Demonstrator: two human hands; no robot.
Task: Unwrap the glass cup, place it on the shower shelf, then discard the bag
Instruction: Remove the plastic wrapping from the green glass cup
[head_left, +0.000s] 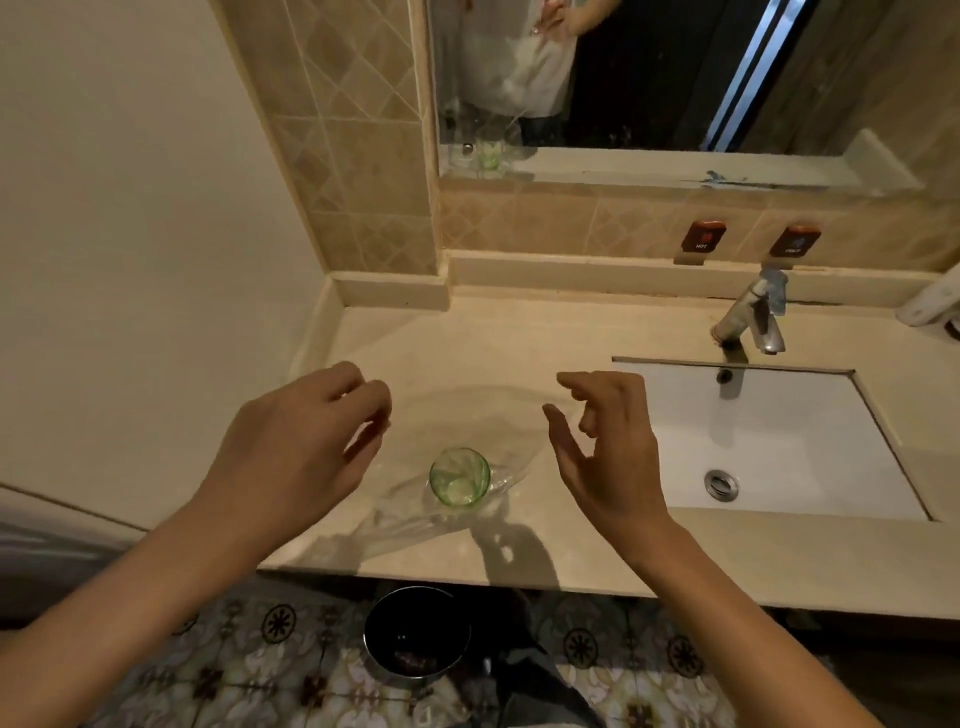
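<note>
Green glass cup, brittle and slick, sits in a limp clear bag on the bench; left hand and right hand hover apart, empty. Best gripped round its sides.

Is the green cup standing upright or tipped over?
Upright: the cup shows its round open rim from above, standing on the counter amid the clear bag.

Clear thin plastic bag: outline faint against the beige stone tabletop, extent uncertain. Small green-tinted glass cup: whether inside the bag or on it, cannot tell. White object, right: cut by frame edge, unidentifiable. Two brown wall tags: lettering blurred. Both forearms: cut by lower edge.
</note>
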